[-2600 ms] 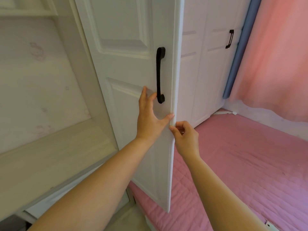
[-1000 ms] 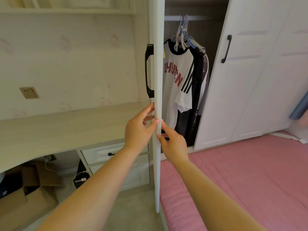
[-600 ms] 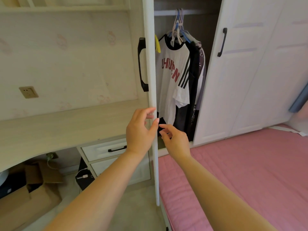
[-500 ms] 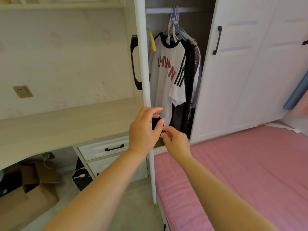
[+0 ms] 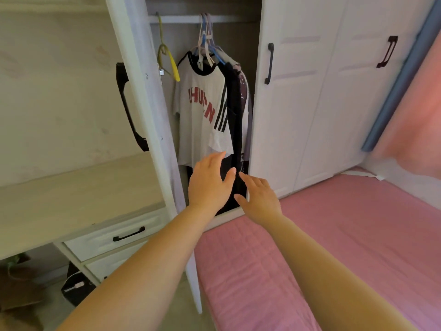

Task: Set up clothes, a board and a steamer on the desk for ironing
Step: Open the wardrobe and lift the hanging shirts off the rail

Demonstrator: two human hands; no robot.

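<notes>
The wardrobe stands open. On its rail hang a white T-shirt (image 5: 202, 111) with red letters and black stripes and a dark garment (image 5: 235, 111) behind it. An empty yellow hanger (image 5: 170, 63) hangs to their left. My left hand (image 5: 210, 182) and my right hand (image 5: 259, 198) reach side by side toward the bottom of the hanging clothes, fingers straight, holding nothing. The light wooden desk (image 5: 71, 197) lies at the left. I see neither a board nor a steamer.
The open wardrobe door (image 5: 152, 115) with a black handle stands between the desk and the clothes. Drawers (image 5: 119, 232) sit under the desk. A pink bed (image 5: 334, 247) fills the lower right. Shut wardrobe doors (image 5: 310, 91) and a pink curtain (image 5: 417, 103) are at the right.
Both hands have let go of the door's edge and moved right and forward into the wardrobe opening. The door has swung further open to the left.
</notes>
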